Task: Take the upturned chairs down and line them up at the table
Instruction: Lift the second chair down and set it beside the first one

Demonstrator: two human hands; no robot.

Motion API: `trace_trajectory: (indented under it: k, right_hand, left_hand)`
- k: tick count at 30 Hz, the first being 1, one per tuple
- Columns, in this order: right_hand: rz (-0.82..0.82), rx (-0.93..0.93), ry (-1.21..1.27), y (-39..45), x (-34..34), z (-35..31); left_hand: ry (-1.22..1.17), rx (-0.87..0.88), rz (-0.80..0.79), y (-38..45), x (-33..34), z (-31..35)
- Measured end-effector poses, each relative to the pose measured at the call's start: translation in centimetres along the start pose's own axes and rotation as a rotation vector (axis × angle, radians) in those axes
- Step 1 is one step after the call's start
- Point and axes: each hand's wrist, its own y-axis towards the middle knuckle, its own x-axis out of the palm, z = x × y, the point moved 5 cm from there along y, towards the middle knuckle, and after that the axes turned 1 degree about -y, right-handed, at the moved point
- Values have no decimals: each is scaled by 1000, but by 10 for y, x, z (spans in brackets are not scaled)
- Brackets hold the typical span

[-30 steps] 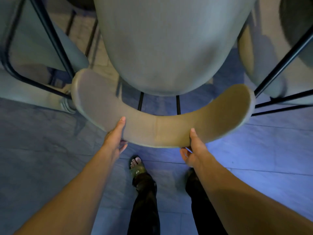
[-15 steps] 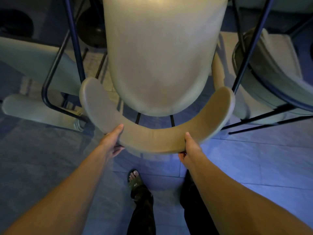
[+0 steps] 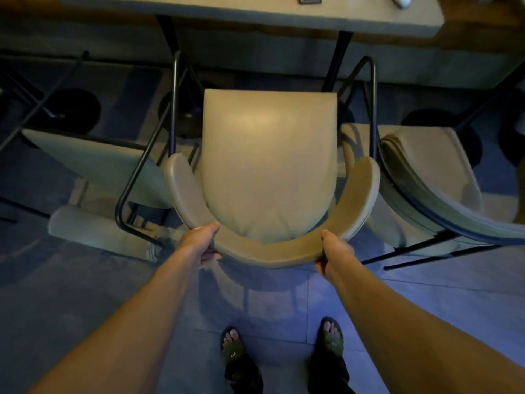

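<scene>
A beige chair [image 3: 268,166] with a curved backrest stands upright in front of me, its seat facing the table [image 3: 255,12] at the top of the view. My left hand [image 3: 203,243] grips the left part of the backrest, thumb on top. On the right part of the same backrest, my right hand [image 3: 331,255] is closed around the rim. Another beige chair [image 3: 93,166] lies tipped over to the left, its black legs in the air. A third chair [image 3: 434,183] leans tipped at the right.
Black table legs [image 3: 338,58] drop from the table just beyond the held chair. Round dark bases [image 3: 74,112] stand on the tiled floor under the table. My sandalled feet [image 3: 233,351] are on the floor behind the chair.
The chair has gone forward toward the table and its seat now shows whole from above. Both hands have kept their hold on the backrest. My feet have stepped apart.
</scene>
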Motion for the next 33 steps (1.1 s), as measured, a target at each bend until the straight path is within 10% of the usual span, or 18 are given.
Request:
trace_trajectory:
  k: [33]
  right_hand:
    - [192, -87, -274, 27, 100, -144]
  left_hand:
    - [45, 67, 49, 61, 19, 164]
